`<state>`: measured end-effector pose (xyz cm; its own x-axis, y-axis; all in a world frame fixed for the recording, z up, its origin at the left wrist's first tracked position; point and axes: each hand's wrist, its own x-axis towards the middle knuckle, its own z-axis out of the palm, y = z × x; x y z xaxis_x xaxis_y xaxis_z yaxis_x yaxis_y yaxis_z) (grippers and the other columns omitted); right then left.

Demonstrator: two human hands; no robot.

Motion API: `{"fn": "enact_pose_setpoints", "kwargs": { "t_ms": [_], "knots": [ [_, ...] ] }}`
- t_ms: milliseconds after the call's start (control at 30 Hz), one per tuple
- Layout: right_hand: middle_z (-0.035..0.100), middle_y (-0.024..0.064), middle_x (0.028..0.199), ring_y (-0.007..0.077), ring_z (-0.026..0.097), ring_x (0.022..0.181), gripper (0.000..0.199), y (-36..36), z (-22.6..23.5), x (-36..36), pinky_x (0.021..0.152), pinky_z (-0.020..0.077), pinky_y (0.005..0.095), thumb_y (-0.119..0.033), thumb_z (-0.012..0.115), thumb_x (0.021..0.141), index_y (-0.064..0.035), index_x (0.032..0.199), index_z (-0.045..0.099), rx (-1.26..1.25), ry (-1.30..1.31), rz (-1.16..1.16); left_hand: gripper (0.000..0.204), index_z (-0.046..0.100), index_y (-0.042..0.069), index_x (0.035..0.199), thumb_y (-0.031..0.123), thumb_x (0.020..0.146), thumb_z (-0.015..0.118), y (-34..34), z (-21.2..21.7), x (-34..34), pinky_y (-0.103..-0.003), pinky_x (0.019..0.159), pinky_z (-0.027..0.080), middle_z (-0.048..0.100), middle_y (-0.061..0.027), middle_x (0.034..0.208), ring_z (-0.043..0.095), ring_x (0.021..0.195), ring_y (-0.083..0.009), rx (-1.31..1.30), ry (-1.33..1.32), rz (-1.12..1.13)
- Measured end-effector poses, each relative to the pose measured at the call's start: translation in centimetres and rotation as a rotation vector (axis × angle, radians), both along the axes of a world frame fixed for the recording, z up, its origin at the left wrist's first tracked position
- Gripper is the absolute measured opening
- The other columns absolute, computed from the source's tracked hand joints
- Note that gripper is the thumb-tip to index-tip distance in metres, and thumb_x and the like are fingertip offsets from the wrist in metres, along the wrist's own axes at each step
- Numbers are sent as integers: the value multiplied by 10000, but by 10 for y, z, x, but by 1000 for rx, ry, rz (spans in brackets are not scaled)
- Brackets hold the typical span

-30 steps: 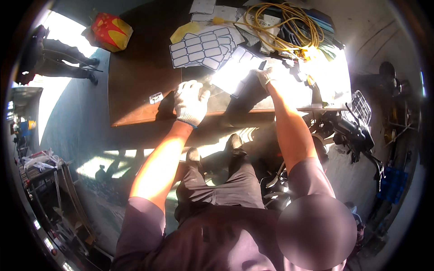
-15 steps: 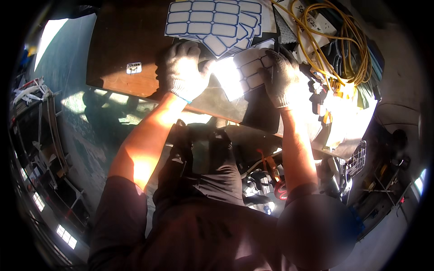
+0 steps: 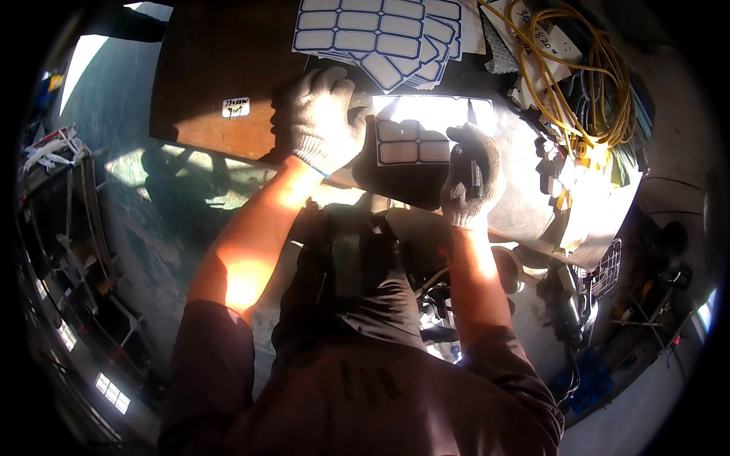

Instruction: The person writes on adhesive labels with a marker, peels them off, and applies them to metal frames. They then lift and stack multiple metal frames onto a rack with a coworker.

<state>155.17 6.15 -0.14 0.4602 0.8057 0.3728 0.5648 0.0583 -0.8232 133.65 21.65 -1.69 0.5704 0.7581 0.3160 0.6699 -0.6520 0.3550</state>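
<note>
A sheet of blank labels (image 3: 401, 131), white with dark-outlined boxes, lies on the dark table between my gloved hands. Glaring sunlight washes out its upper part. At its right edge my right hand (image 3: 473, 171) is closed around a dark marker pen (image 3: 477, 179), partly hidden by the glove. My left hand (image 3: 323, 114), in a knitted glove, rests palm down on the table left of the sheet, thumb out and fingers slightly bent, holding nothing. Beyond both hands sits a loose stack of similar label sheets (image 3: 365, 32).
A brown board (image 3: 201, 64) lies to the left, with a small handwritten label (image 3: 236, 107) on it. Coiled yellow cable (image 3: 601, 83) covers clutter at the right. A wire basket (image 3: 606, 267) is by the table's right edge.
My right hand has let go of the label sheet and now holds a marker pen. The sheet has turned square and lies flat. My left hand has stayed nearly in place.
</note>
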Motion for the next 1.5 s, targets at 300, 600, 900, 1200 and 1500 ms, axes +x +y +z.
{"fn": "enact_pose_setpoints", "kwargs": {
  "t_ms": [300,600,900,1200,1500],
  "knots": [
    [833,113,1102,170,789,1007,282,15,-21,-30,911,616,324,-171,861,964,-42,1207,803,-279,413,54,282,774,132,1147,162,871,822,7,-13,0,-525,1055,521,699,-124,1322,634,1198,-410,-10,-139,-196],
    [819,108,1068,171,788,958,274,16,-20,-29,863,625,322,-51,824,900,-51,1173,800,-269,188,100,279,798,101,1089,57,815,773,11,-1,3,-485,1056,550,716,-72,1302,635,1207,-353,4,-39,-355],
    [825,97,1056,163,791,924,304,16,-33,-31,854,629,314,-80,832,883,-69,1185,807,-225,125,102,310,790,83,1108,49,801,764,9,-3,3,-495,1073,544,695,-72,1329,628,1227,-356,3,14,-344],
    [823,79,1012,133,766,840,308,15,-25,-26,793,619,290,-70,837,859,-66,1166,814,-240,104,147,298,785,85,1134,94,837,757,8,-2,3,-504,1080,533,687,-78,1363,618,1244,-370,9,55,-329],
    [815,53,982,101,755,813,368,12,-33,-28,771,616,281,-114,874,833,-73,1193,811,-189,82,84,311,787,97,1141,92,830,771,6,0,6,-483,1068,542,695,-65,1361,621,1246,-347,12,66,-331]
  ]
}}
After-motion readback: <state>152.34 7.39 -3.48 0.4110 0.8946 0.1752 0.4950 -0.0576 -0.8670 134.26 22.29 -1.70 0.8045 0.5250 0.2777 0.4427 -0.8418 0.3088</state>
